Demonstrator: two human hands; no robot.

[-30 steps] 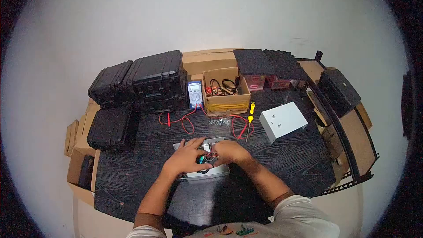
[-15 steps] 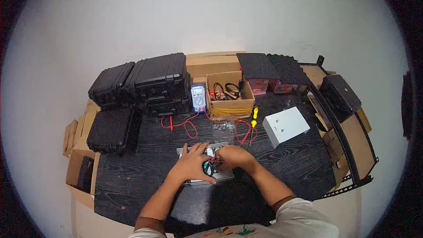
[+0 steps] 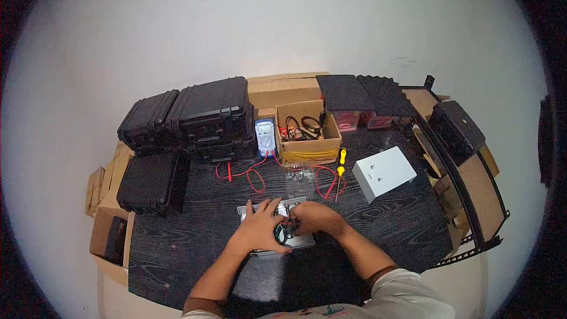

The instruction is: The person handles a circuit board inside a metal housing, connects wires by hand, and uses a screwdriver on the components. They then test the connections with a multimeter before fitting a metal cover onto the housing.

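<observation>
A pale grey metal box (image 3: 251, 208) with red and black wires inside lies on the dark wooden table (image 3: 195, 224), close to me. My left hand (image 3: 260, 228) lies flat across its left half, fingers spread, holding it down. My right hand (image 3: 313, 218) is curled at the box's right side, fingertips pinched among the small wires (image 3: 284, 225); what it pinches is too small to tell. A clear bag of screws (image 3: 298, 176) lies just beyond the box.
A blue multimeter (image 3: 265, 136) with red leads (image 3: 248, 176) stands beside an open cardboard box (image 3: 307, 132) of cables. Two yellow-handled screwdrivers (image 3: 341, 164) and a white metal cover (image 3: 383, 172) lie to the right. Black hard cases (image 3: 195, 118) crowd the back left.
Both hands stay on the grey box; my left hand has flattened and shifted slightly over it. The view has drifted a little, moving everything lower in frame.
</observation>
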